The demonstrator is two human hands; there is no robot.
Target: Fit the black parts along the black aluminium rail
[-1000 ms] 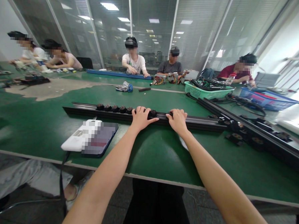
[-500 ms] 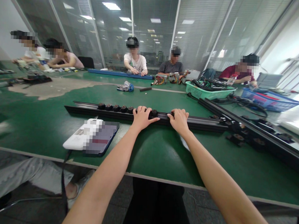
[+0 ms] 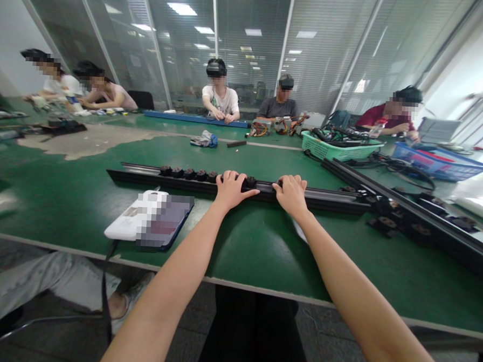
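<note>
A long black rail lies across the green table, with a row of small black modules set in its channel left of centre. My left hand grips the rail at the right part of that row, its thumb along the front side and its fingers over the top. One module shows just right of those fingers. Farther right, my right hand is closed round a small black module in the channel, mostly hidden by the fingers.
More black rails and loose modules lie at the right. Beyond them are a green basket of cables and a blue basket. A white device and a phone lie front left. Several people sit across the table.
The whole view has shifted slightly. Both hands keep their places on the rail, with no clear movement along it.
</note>
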